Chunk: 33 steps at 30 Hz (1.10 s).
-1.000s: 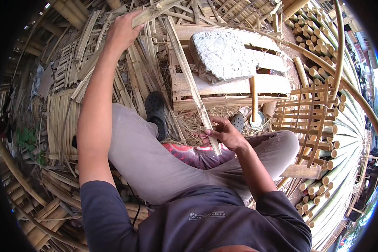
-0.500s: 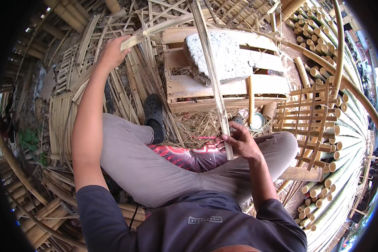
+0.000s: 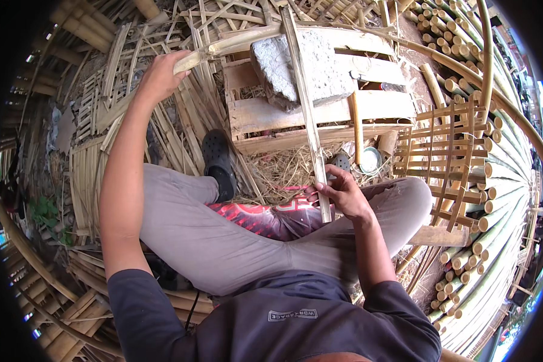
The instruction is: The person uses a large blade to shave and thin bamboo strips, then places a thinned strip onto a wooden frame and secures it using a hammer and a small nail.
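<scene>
My left hand (image 3: 165, 77) is stretched out at the upper left, fingers closed round the end of a pale bamboo piece (image 3: 241, 41). That piece slants up to the right toward the top of a long split bamboo strip (image 3: 306, 99); whether they are joined there I cannot tell. Near its lower end the strip is pinched by my right hand (image 3: 344, 196), above my lap. The strip passes in front of a rough grey-white stone block (image 3: 329, 63), which rests on a low slatted wooden platform (image 3: 262, 117).
A tool with a wooden handle (image 3: 358, 130) leans at the platform's right side, by a round tin (image 3: 370, 160). Farther right stand a bamboo lattice (image 3: 443, 160) and stacked bamboo poles (image 3: 495, 211). Bamboo slats (image 3: 184, 130) lie at the left, near a dark clog (image 3: 219, 166).
The view has shifted slightly, so the platform and stone sit higher and farther left. My right hand and the strip's lower end are a little higher; both grips are kept.
</scene>
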Tool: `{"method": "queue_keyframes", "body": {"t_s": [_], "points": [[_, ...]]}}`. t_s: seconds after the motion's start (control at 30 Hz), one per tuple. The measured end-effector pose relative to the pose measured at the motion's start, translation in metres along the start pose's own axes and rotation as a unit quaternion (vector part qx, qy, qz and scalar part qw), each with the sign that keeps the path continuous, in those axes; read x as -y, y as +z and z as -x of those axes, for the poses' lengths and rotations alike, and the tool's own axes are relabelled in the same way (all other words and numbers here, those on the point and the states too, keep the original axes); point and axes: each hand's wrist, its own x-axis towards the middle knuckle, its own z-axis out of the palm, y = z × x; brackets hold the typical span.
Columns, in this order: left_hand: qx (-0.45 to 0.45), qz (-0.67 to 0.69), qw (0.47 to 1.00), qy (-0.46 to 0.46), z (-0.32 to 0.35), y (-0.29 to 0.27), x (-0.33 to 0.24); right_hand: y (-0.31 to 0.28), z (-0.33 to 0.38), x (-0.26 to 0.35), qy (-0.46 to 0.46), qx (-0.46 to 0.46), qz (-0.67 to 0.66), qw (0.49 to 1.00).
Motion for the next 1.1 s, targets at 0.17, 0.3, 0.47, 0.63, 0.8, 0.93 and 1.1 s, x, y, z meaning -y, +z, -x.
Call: {"method": "queue_keyframes", "body": {"t_s": [0.17, 0.3, 0.47, 0.63, 0.8, 0.93, 1.1], "points": [[0.013, -0.003, 1.000, 0.024, 0.003, 0.009, 0.006, -0.001, -0.006, -0.007, 0.006, 0.003, 0.012, 1.000], [0.016, -0.011, 1.000, 0.011, 0.005, 0.017, 0.008, 0.001, -0.005, -0.001, 0.010, -0.005, 0.030, 0.999], [0.020, -0.011, 1.000, 0.006, 0.007, 0.023, 0.019, 0.002, -0.005, 0.003, -0.008, 0.000, 0.033, 0.999], [0.039, -0.004, 0.999, 0.012, 0.007, 0.020, 0.012, 0.005, 0.000, 0.005, -0.025, -0.010, -0.007, 1.000], [0.043, -0.002, 0.999, 0.012, 0.007, 0.019, 0.010, 0.002, 0.000, 0.006, -0.017, 0.011, 0.002, 1.000], [0.049, 0.003, 0.999, 0.006, 0.006, 0.021, 0.012, 0.005, 0.003, 0.010, -0.021, -0.001, 0.028, 0.999], [0.045, 0.005, 0.999, 0.014, 0.008, 0.023, 0.011, 0.005, 0.005, 0.009, -0.031, 0.003, -0.002, 1.000]]}}
